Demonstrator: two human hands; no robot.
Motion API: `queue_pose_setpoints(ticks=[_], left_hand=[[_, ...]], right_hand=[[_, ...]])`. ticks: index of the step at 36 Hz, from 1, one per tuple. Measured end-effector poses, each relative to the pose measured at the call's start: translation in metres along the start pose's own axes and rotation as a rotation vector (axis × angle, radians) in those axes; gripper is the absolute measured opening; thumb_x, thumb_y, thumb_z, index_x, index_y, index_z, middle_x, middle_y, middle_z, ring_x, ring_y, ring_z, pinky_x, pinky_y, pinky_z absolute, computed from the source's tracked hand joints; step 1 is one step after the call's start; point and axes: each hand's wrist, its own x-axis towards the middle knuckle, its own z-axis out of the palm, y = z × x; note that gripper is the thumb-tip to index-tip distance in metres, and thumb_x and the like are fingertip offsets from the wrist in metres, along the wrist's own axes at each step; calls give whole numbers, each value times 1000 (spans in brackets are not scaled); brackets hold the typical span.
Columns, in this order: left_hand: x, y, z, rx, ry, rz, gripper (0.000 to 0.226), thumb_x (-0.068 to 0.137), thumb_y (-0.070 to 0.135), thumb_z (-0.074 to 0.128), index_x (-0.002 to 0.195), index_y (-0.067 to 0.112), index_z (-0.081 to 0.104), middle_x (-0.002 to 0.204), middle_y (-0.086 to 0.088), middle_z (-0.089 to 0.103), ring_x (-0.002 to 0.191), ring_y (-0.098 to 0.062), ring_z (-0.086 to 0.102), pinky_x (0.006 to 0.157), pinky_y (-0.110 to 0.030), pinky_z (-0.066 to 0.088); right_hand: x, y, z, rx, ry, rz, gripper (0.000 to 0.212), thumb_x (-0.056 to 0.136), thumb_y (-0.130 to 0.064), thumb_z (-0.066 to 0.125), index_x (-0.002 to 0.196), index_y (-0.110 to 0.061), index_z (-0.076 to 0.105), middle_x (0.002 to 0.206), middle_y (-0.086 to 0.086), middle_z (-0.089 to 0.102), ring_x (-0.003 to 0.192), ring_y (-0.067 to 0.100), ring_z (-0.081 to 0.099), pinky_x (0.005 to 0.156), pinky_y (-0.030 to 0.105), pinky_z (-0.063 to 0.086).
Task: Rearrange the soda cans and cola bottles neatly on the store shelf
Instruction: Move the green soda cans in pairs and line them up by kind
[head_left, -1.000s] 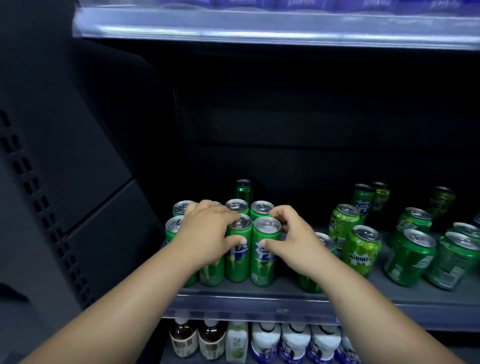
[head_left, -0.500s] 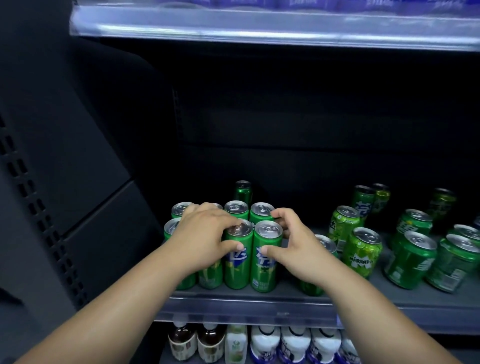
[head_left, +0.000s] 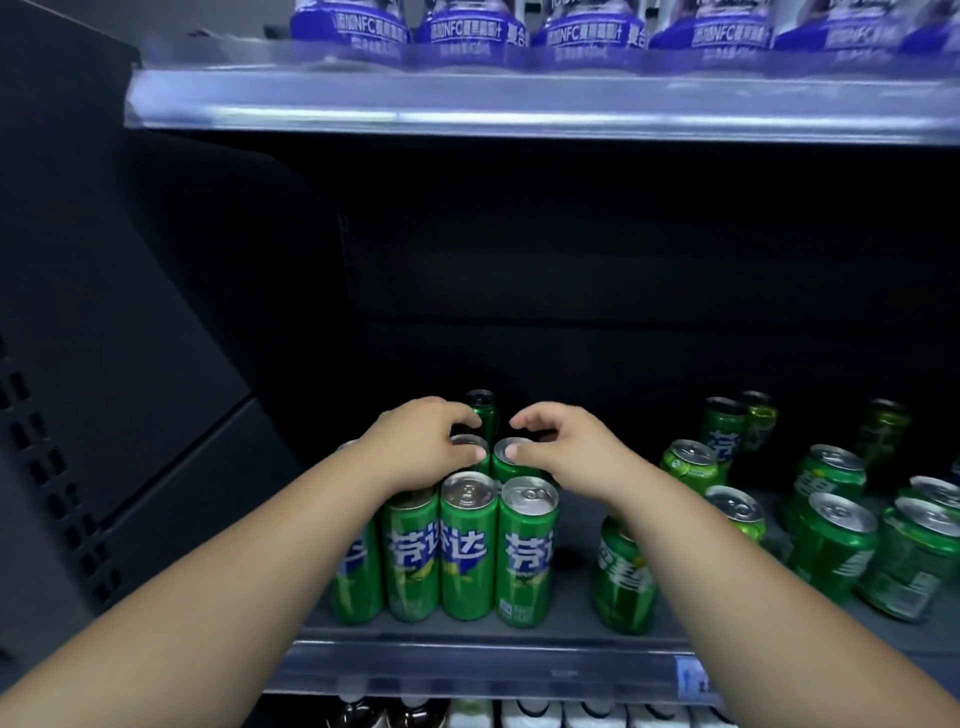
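Pretty clearly a shop: the middle shelf (head_left: 467, 670) has a clear price rail with a blue tag (head_left: 691, 683) along its front, loads of identical green cans (head_left: 467, 551) on it, purple-label bottles (head_left: 467, 31) above, more bottles (head_left: 519, 714) below.

Tall cans (head_left: 467, 551) were metal: glossy green printed walls, bare silver lids (head_left: 470, 491) with a dull sheen. Squat cans (head_left: 831, 556) at right: same glossy metal. Shelf (head_left: 576, 587) deck looked smooth matt grey; its front edge strip (head_left: 467, 670) was clear glossy plastic. Side panel (head_left: 130, 364) was matt dark sheet, perforated. Bottles (head_left: 467, 26) up top were shiny plastic with glossy blue labels.
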Motion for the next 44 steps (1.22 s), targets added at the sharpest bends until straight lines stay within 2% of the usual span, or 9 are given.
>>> queue_pose_setpoints(ticks=[9,16,23,28,33,36,39,42,44], left_hand=[[13,-2,9,-122,-56,-19,47,73,56,74,116,36,68,106,17,70,98,-3,63,91,-32,53],[12,2,4,-35,-65,7,40,75,59,69,110,38,69,105,16,70,100,-8,63,90,-36,53],[11,5,1,-53,-98,16,36,83,56,62,113,38,69,109,17,71,104,-5,62,94,-35,52],[5,5,3,-42,-104,7,52,82,66,53,122,36,65,119,15,69,112,-7,62,97,-36,51],[-3,2,4,-67,-138,13,82,67,83,39,131,36,59,127,14,65,118,-9,59,99,-37,49],[-6,2,3,-74,-139,17,86,64,86,36,131,38,58,128,14,64,119,-9,58,99,-37,49],[-8,4,2,-59,-145,29,81,65,86,34,123,37,63,119,12,68,113,-10,61,96,-38,50],[-10,7,0,-31,-150,38,76,69,84,32,113,32,65,110,10,70,106,-12,62,94,-39,49],[-13,10,1,11,-132,62,66,73,83,30,95,31,63,95,11,69,96,-12,62,88,-39,46]], right_hand=[[8,4,2,-44,-71,9,34,76,-17,85,108,-16,73,100,-3,73,87,6,65,73,15,47],[10,7,1,-59,-40,4,40,73,-20,87,110,-21,71,102,-3,73,93,12,69,85,27,54],[8,8,-3,7,-106,20,46,75,-14,84,117,-20,67,104,-1,74,87,11,69,70,22,51],[8,13,-1,25,-118,18,44,77,-17,82,118,-23,66,106,-2,74,97,15,71,89,34,57],[7,13,0,70,-112,31,33,85,-26,77,116,-26,64,108,0,72,94,13,68,73,26,51],[5,14,0,90,-125,42,33,86,-28,76,116,-27,63,110,1,72,97,15,69,76,28,51],[5,15,2,81,-109,47,34,88,-26,75,120,-22,63,109,2,72,95,16,69,80,32,55],[3,15,2,93,-90,52,43,88,-29,74,127,-20,61,112,2,71,103,18,69,95,38,55],[-2,13,-1,77,-70,28,47,86,-31,76,130,-22,61,122,3,67,112,15,65,102,39,52]])
